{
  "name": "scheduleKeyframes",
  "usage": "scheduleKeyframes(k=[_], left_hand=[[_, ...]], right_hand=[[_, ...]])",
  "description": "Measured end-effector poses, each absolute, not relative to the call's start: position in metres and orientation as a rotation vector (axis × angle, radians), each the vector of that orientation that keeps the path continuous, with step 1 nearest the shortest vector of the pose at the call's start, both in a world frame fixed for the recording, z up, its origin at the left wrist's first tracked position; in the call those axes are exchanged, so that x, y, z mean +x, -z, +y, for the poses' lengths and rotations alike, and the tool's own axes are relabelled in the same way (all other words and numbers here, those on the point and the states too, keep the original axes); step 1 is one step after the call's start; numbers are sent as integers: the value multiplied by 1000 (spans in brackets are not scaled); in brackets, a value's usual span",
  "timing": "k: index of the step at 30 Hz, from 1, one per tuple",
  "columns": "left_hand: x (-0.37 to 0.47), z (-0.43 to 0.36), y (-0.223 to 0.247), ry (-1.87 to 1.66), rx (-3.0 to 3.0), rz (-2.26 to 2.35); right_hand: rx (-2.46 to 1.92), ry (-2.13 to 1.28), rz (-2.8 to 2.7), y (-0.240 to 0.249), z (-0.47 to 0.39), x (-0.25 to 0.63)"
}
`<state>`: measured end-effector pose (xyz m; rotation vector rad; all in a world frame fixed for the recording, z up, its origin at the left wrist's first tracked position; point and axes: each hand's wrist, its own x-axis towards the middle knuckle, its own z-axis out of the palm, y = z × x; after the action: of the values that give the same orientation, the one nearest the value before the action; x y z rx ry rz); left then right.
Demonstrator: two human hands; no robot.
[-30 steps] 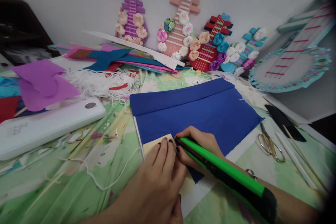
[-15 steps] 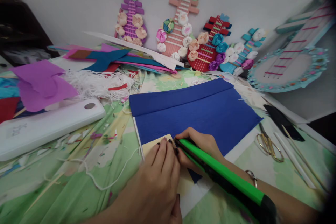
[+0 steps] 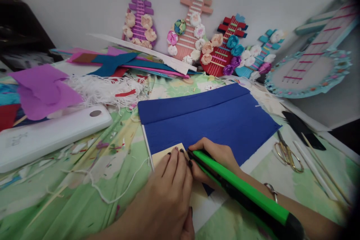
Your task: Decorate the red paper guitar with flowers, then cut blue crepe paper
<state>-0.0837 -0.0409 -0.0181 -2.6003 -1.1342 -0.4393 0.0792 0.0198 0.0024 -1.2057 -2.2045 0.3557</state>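
Note:
My left hand (image 3: 168, 187) lies flat with its fingers stretched forward, pressing on a pale yellow piece of card (image 3: 163, 154). That card rests on a dark blue sheet (image 3: 208, 120), which has a white board under it. My right hand (image 3: 218, 157) is closed around a green and black utility knife (image 3: 247, 191). The knife's front end is at the card's right edge, close beside my left fingertips. Its blade tip is hidden by my fingers. The blue sheet has a raised fold along its far side.
Gold-handled scissors (image 3: 288, 153) and a white stick (image 3: 315, 170) lie on the right. To the left are a white glue-gun-like or power-bank-like device (image 3: 56, 135), tangled white string (image 3: 98, 92) and purple paper (image 3: 42, 90). Decorated toy guitars (image 3: 194, 26) lean against the wall.
The rear end of the knife has swung slightly right and down, while its front stays by the card's edge. My left hand holds its place on the card.

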Motion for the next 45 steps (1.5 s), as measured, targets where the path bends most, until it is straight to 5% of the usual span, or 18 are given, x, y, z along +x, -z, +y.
scheduleKeyframes(k=[45], left_hand=[[-91, -43, 7, 406, -2797, -1116]], right_hand=[[-1218, -541, -2257, 3, 12, 92]])
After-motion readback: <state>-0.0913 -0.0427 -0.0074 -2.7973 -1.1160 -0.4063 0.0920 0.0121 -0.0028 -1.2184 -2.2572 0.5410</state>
